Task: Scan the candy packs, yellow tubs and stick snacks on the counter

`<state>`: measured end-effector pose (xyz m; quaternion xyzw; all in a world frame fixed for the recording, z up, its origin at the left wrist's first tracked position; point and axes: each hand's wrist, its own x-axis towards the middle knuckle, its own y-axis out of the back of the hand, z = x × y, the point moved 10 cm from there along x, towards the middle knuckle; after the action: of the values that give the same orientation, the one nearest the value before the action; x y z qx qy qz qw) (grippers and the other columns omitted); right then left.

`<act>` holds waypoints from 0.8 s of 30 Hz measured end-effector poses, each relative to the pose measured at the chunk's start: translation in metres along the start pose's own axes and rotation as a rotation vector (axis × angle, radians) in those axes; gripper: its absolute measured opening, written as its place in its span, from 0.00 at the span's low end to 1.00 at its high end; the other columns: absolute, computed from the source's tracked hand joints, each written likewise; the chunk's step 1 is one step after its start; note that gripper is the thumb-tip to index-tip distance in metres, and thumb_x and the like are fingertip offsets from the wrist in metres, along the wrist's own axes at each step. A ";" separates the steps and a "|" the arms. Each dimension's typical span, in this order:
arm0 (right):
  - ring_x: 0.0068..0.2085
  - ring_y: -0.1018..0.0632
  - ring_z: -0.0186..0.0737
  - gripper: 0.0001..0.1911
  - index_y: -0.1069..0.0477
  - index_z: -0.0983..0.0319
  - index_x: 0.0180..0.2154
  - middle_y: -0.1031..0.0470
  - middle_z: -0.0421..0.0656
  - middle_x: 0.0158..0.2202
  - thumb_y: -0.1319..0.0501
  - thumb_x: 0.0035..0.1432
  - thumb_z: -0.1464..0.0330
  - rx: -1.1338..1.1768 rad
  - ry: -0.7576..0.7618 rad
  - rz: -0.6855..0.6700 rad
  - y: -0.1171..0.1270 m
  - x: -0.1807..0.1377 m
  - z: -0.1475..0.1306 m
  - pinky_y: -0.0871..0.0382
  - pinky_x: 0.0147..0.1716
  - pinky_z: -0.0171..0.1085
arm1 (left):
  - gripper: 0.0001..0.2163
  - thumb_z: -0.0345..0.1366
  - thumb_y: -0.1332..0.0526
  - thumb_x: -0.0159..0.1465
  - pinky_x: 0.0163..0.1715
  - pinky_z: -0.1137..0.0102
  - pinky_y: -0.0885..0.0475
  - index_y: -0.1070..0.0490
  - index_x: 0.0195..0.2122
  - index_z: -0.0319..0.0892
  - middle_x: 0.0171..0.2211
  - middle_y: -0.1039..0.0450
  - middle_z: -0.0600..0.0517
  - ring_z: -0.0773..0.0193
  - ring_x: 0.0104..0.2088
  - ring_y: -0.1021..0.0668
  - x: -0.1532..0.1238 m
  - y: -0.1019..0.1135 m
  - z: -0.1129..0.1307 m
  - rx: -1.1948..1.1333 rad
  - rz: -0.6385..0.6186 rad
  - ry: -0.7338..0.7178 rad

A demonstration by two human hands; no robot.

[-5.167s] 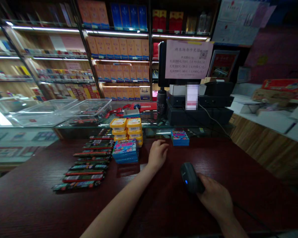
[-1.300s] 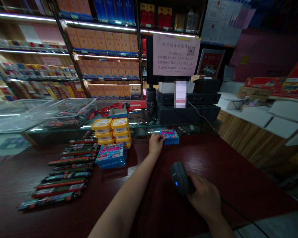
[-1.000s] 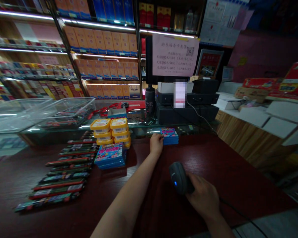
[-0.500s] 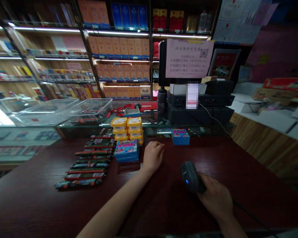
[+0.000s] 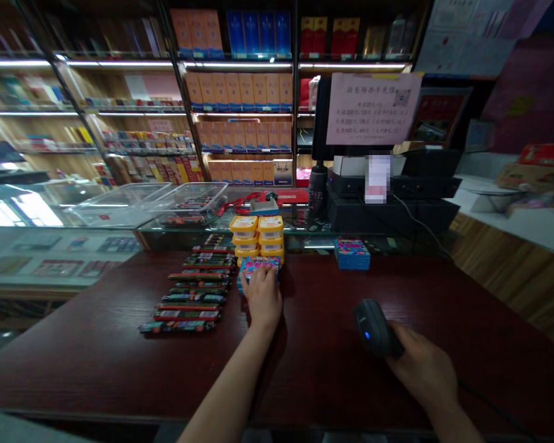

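Observation:
My left hand (image 5: 263, 300) is laid over a stack of small blue packs with pink lettering (image 5: 248, 266). Its thumb is at the stack's left side and the fingers reach across the top toward the right edge, closed around it. The hand hides much of the stack's front. In my right hand (image 5: 425, 363) is a black handheld barcode scanner (image 5: 373, 329), its blue light on, held above the counter. Right behind the left hand's stack stand yellow-lidded tubs (image 5: 271, 226) piled in two columns. To the left lie several dark, slim packages (image 5: 189, 298) in a row.
A second blue stack (image 5: 352, 255) sits farther back on the dark wooden counter (image 5: 314, 369). Behind are clear plastic bins (image 5: 191, 200), a monitor with a paper notice (image 5: 372, 107) and a black cash drawer (image 5: 392, 215). The scanner's cable trails right.
My left hand has moved left from beside the front blue stack onto it. The view has shifted a little to the left. My right hand still holds the scanner.

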<state>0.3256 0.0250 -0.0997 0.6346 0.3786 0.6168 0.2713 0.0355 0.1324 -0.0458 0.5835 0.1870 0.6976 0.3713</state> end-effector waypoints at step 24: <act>0.32 0.20 0.45 0.15 0.29 0.56 0.43 0.20 0.42 0.34 0.44 0.52 0.67 0.085 -0.143 -0.142 0.002 0.010 0.006 0.32 0.27 0.38 | 0.19 0.44 0.33 0.53 0.39 0.61 0.23 0.37 0.38 0.41 0.38 0.26 0.50 0.62 0.36 0.22 -0.035 -0.084 0.028 -1.599 -0.370 0.571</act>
<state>0.3312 0.0329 -0.0933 0.6593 0.4284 0.5325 0.3134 0.0893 0.1565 -0.1206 -0.0896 -0.1813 0.6680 0.7162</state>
